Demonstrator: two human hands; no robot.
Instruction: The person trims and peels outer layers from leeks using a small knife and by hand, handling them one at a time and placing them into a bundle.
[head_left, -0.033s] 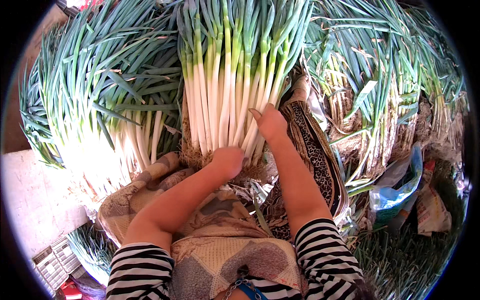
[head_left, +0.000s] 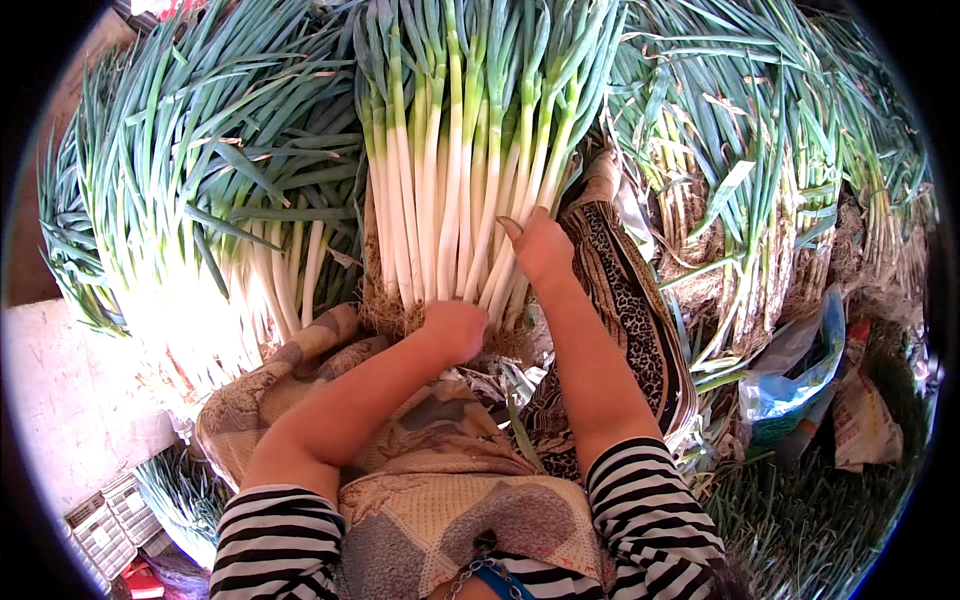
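A thick bundle of green onions [head_left: 450, 190] stands in front of me, with long white stalks, green tops and stringy brown roots at the lower end. My left hand [head_left: 457, 330] is closed in a fist against the root ends; whatever its fingers pinch is hidden. At the bundle's right edge, my right hand [head_left: 542, 248] closes around the outer stalks. Its thumb lies across their white part, and the other fingers are mostly out of sight.
A big heap of green onions [head_left: 200, 170] leans at the left. Tied, dirtier bunches [head_left: 750, 220] stand at the right, near a blue and clear plastic bag [head_left: 800, 375]. My leg in patterned trousers [head_left: 640, 320] flanks the bundle. A pale crate [head_left: 115, 525] sits lower left.
My left hand has shifted very slightly downward at the roots. My right hand and the bundle look the same.
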